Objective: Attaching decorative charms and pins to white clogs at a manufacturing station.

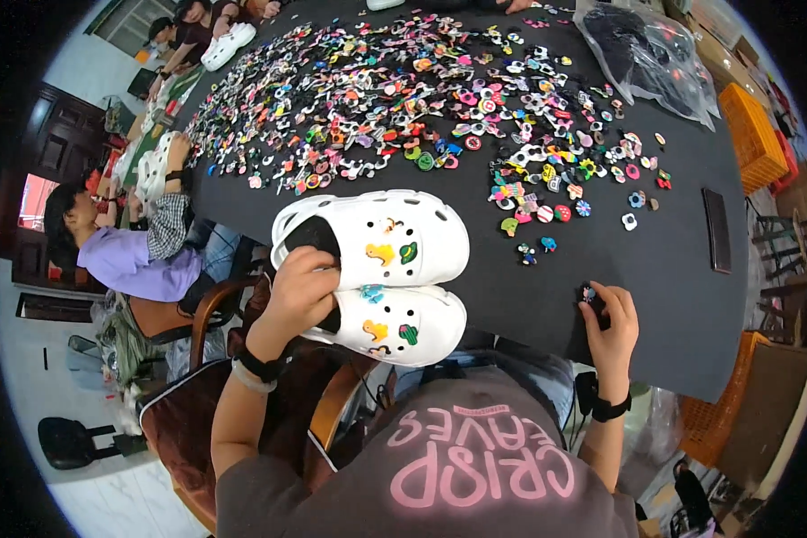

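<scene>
From my remote seat I see the left hand (303, 285) clamped on a pair of white clogs (381, 269) lying side by side at the near edge of the black table (672, 314), its fingers tucked into the heel openings. The right hand (610, 318) rests on that table to the right of the clogs, fingers pinched together on a small charm (589, 293). Beyond the clogs, a heap of loose coloured charms (403, 99) covers the table.
</scene>
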